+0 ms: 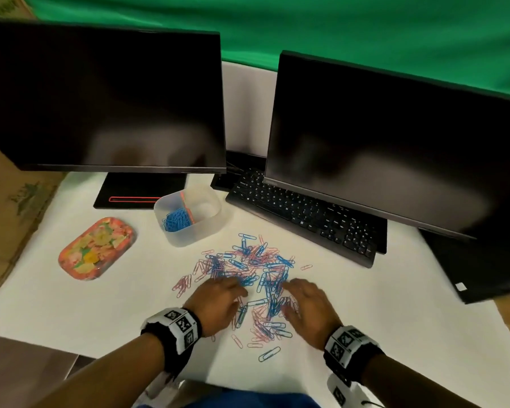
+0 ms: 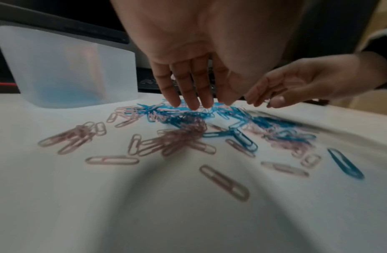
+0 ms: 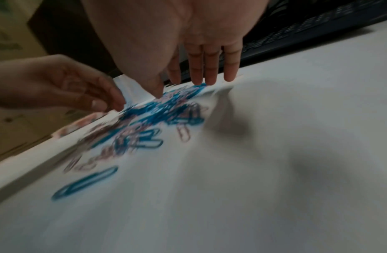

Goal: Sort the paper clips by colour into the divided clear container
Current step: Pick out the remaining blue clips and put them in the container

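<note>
Blue and pink paper clips (image 1: 249, 275) lie mixed in a loose heap on the white counter (image 1: 365, 319), just in front of the clear container (image 1: 189, 228), whose left compartment holds blue clips. The left hand (image 1: 218, 304) and right hand (image 1: 308, 307) hover over the heap, fingers straight and lowered, tips at the clips, gripping nothing.

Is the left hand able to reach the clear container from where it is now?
Probably yes. The left hand hovers over the clip pile, and the clear container stands just beyond, slightly left. Only loose clips lie between them; nothing tall blocks the way.
</note>
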A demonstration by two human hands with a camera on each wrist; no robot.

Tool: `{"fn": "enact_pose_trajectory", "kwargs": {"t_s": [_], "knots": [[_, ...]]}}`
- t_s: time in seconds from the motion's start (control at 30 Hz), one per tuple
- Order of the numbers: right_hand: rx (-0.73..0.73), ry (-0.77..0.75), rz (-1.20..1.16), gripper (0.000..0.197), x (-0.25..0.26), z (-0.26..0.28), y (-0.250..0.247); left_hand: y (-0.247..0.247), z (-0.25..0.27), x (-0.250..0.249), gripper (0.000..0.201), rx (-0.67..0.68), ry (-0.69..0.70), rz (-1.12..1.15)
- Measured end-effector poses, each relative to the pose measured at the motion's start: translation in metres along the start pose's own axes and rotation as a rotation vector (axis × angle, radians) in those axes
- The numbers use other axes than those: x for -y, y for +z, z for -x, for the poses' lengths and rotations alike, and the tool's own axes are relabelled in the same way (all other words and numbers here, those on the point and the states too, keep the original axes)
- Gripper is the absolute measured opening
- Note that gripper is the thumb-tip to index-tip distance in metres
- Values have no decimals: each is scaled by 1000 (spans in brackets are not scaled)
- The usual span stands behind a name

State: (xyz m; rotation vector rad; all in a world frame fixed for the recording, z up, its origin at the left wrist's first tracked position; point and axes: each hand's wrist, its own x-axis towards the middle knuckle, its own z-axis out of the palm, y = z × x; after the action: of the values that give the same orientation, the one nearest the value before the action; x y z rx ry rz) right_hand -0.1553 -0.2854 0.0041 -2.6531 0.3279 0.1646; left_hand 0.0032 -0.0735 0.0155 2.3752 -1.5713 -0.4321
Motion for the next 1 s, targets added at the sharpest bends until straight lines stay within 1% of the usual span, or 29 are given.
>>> {"fn": "enact_pose_trajectory", "kwargs": {"t_s": [0.07,0.13,0.2,0.27,0.4,0.57,0.7,0.87,0.93,1.0], "knots": [[-38,70,2,41,-8,-10,-7,-6,-12,-5,30,-55,-90,49],[-26,121,-3,36,-11,-20,-14,-8,-26,-11,31,-62,-167,72],[-14,160,-12,36,-13,-30,-18,-7,-38,-14,33,-26,-236,64],[11,209,-19,38,-14,-40,-21,-2,-47,-16,32,40,-286,7],[17,259,18,34,-15,-62,-28,2,-52,-14,21,115,-323,-100],[52,290,86,34,-11,-89,-35,-2,-51,-9,18,137,-345,-73],[124,305,170,26,-7,-99,-33,-2,-50,-6,24,135,-393,-21],[153,311,133,23,-11,-96,-32,-4,-55,-4,19,176,-411,1],[159,302,105,21,-12,-95,-33,-4,-56,-4,14,159,-412,35],[152,288,62,18,-13,-92,-35,-3,-55,-3,10,105,-420,113]]}}
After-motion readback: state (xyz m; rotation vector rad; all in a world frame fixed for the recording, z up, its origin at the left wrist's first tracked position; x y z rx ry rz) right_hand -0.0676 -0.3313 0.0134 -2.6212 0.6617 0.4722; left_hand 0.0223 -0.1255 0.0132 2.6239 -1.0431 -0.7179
